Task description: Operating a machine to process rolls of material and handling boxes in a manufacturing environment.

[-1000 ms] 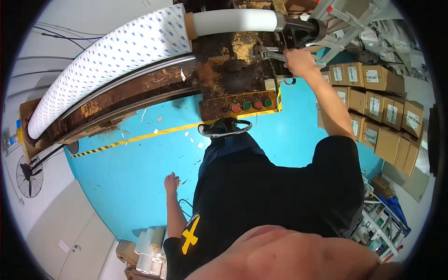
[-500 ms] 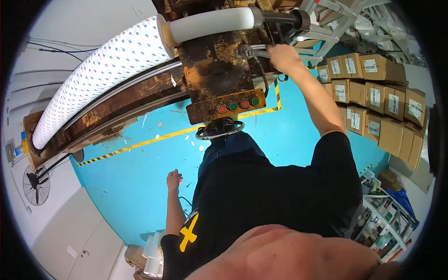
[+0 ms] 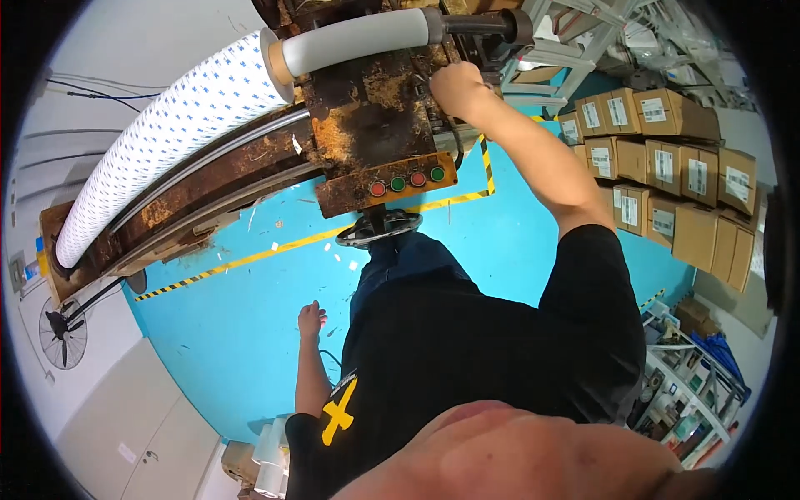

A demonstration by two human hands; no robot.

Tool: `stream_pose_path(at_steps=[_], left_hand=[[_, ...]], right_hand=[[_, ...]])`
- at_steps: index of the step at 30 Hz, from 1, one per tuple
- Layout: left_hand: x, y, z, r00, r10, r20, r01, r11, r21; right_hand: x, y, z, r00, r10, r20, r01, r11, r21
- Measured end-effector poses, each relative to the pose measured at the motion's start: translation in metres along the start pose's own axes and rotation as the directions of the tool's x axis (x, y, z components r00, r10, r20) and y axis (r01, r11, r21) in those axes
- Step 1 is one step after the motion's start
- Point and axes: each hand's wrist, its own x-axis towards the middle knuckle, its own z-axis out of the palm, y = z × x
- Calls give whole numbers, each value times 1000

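My right hand [image 3: 460, 90] is closed at the right side of a rusty machine head [image 3: 371, 112], around a metal lever that the fist mostly hides. Away from the machine, my left hand [image 3: 312, 320] hangs low over the floor. Its fingers are loosely bent and apart, with nothing visible in them. Above the machine runs a long roll [image 3: 167, 137] of white material with small blue marks. A bare pale roller section [image 3: 358, 40] continues from it to a dark metal shaft end [image 3: 479, 27].
A control panel [image 3: 387, 185] with red and green buttons faces me, above a handwheel [image 3: 379, 229]. Cartons [image 3: 667, 162] are stacked at the right, near a metal frame [image 3: 575, 46]. A shelf [image 3: 687, 379] stands lower right; a fan [image 3: 62, 337] is at the left wall.
My right hand has moved left, closer in to the machine head, and now covers the metal lever that showed before. The view has shifted slightly. My left hand stays hanging.
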Motion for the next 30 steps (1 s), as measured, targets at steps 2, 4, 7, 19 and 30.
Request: stream_pose_path(at_steps=[2,4,7,19,30], left_hand=[[0,-3,1,999,51,7,-51,998,-39],[0,-10,0,997,71,5,-70,995,-71],[-2,-28,-3,999,39,-1,-39,991,-125],[-34,-67,-16,994,-41,-106,22,984,-175],[-37,-72,-8,990,-124,-62,111,977,-185]], right_hand=[[9,8,21,995,78,68,-81,996,49],[3,28,57,994,106,19,-107,956,272],[10,43,107,997,53,54,-73,859,507],[81,22,146,957,-94,273,-260,127,957],[35,41,124,986,-92,141,-76,506,859]])
